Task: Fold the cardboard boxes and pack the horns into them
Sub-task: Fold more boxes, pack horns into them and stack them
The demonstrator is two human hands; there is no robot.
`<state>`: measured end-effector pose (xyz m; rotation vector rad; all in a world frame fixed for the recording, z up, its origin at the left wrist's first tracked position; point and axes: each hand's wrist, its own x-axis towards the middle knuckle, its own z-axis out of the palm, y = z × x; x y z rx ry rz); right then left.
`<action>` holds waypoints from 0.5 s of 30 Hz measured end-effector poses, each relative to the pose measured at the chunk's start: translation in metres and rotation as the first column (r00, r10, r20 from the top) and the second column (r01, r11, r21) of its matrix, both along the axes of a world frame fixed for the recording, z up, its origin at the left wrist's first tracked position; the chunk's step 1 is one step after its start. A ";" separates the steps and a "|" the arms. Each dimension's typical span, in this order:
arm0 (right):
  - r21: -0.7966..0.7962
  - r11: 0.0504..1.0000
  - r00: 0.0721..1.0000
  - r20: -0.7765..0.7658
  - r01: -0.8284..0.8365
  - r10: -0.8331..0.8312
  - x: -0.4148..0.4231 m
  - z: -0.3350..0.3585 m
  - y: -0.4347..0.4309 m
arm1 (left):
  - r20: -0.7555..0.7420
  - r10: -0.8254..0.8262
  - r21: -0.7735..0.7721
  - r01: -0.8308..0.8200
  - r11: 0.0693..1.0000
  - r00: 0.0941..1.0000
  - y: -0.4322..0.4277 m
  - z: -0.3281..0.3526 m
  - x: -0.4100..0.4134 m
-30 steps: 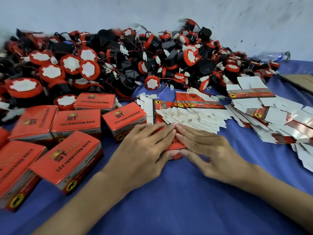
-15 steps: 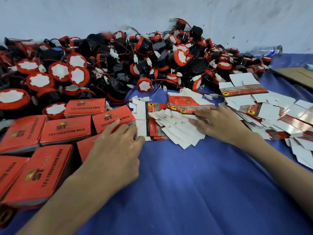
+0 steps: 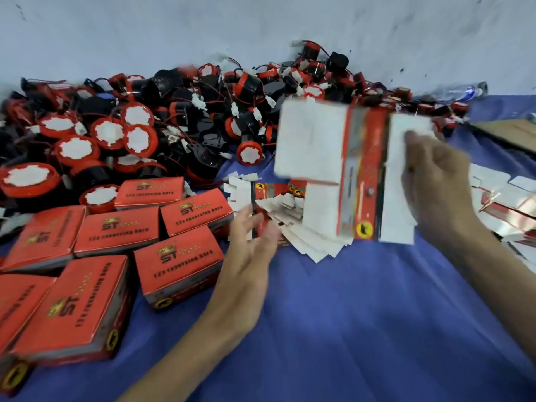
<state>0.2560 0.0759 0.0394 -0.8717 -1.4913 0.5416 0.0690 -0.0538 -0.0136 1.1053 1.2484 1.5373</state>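
One flat, glossy red-and-white cardboard blank [image 3: 342, 172] is pinched in the right hand [image 3: 435, 192] grip, while the left hand [image 3: 249, 248] hovers loose-fingered over the blue cloth desk [image 3: 348, 329].

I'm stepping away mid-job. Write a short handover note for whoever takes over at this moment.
Right hand holds one flat box blank in the air by its right flap, unfolded.
Left hand is open, over the near edge of the fanned blank stack.
Done: several closed red boxes stand at left on the blue cloth.
Left: fold this blank, load a horn from the pile behind, then work through the remaining blanks.
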 end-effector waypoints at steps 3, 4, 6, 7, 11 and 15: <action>-0.429 0.849 0.947 -0.053 -0.308 0.316 -0.006 -0.017 -0.006 | 0.161 -0.120 0.049 0.113 0.992 0.980 -0.001 -0.003 -0.006; -0.531 0.760 0.916 -0.089 -0.375 0.390 -0.009 -0.023 -0.010 | 0.143 -0.151 0.066 0.143 0.988 0.978 -0.004 -0.004 -0.007; -0.611 0.651 0.875 -0.154 -0.450 0.460 -0.014 -0.030 -0.019 | 0.102 -0.157 0.086 0.149 0.985 0.982 -0.008 -0.004 -0.008; -0.616 0.636 0.868 -0.174 -0.464 0.465 -0.016 -0.031 -0.021 | 0.096 -0.165 0.094 0.156 0.983 0.982 -0.009 -0.004 -0.008; -0.649 0.582 0.855 -0.224 -0.489 0.468 -0.020 -0.036 -0.027 | 0.047 -0.229 0.080 0.225 0.971 0.972 -0.012 -0.003 -0.010; -0.624 0.584 0.838 -0.237 -0.519 0.491 -0.025 -0.040 -0.031 | 0.011 -0.226 0.065 0.225 0.972 0.974 -0.011 -0.004 -0.011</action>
